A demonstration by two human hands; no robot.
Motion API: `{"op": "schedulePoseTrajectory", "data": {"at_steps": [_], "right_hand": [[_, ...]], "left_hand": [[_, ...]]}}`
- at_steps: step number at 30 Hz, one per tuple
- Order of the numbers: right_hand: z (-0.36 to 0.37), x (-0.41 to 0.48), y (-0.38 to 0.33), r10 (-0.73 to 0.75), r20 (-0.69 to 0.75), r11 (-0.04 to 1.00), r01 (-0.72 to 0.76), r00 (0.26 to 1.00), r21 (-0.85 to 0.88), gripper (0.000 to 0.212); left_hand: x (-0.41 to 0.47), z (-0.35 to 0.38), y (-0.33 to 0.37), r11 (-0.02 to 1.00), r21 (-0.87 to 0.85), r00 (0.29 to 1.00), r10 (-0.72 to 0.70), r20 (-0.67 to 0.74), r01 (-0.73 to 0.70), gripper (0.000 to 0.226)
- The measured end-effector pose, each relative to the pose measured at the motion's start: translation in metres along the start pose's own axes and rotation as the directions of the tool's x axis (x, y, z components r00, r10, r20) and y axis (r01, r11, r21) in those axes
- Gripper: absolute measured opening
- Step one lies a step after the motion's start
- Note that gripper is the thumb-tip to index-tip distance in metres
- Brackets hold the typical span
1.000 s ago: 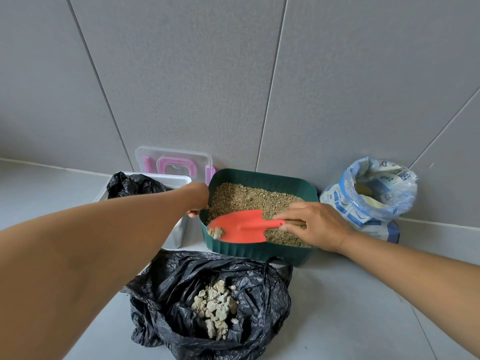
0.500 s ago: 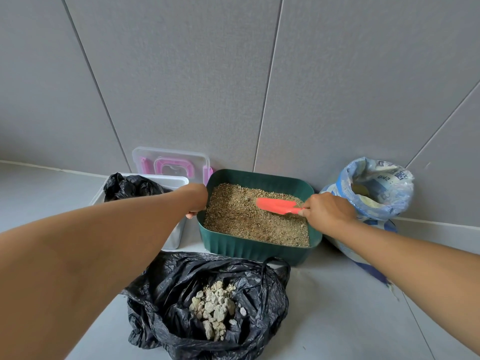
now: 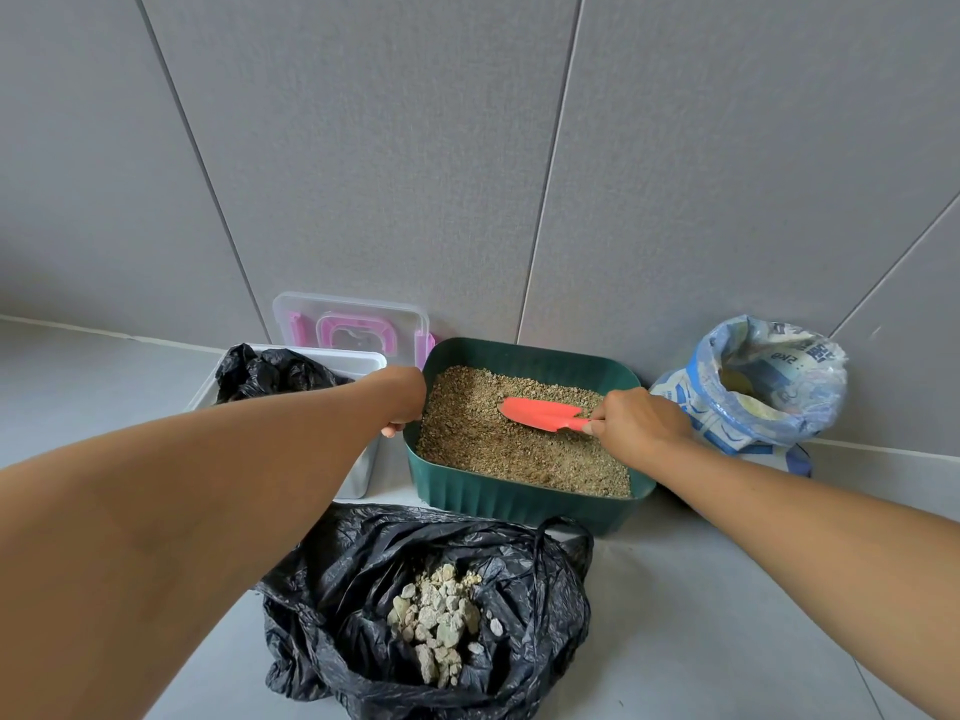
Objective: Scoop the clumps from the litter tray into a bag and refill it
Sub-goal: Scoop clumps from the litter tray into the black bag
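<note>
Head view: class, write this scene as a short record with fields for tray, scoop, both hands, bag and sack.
Litter tray: green, beside the wall, holds brown litter.
Scoop: red, blade on the litter.
Right hand: grips the scoop's handle.
Left hand: holds the tray's left rim.
Black bag: open, on the floor in front of the tray, pale clumps inside.
Litter sack: blue, open-topped, right of the tray.

Clumps [image 3: 435,619] in bag [image 3: 337,589] before litter tray [image 3: 519,498]
</note>
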State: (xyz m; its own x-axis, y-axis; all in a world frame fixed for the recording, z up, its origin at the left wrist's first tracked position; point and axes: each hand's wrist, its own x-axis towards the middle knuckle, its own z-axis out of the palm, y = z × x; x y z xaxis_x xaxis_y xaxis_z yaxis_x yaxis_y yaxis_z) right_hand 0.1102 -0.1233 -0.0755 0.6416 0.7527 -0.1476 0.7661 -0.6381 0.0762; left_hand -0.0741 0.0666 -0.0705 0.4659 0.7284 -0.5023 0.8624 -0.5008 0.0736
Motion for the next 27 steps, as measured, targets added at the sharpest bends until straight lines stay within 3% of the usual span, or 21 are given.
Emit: {"op": "schedulePoseTrajectory", "data": {"at_steps": [27], "right_hand": [[0.018,0.029,-0.039,0.059,-0.065,0.987,-0.048,0.996,0.15,0.024]], "left_hand": [[0.001,-0.004,-0.003,0.992,-0.123,0.997,0.008,0.075,0.002,0.03]]}}
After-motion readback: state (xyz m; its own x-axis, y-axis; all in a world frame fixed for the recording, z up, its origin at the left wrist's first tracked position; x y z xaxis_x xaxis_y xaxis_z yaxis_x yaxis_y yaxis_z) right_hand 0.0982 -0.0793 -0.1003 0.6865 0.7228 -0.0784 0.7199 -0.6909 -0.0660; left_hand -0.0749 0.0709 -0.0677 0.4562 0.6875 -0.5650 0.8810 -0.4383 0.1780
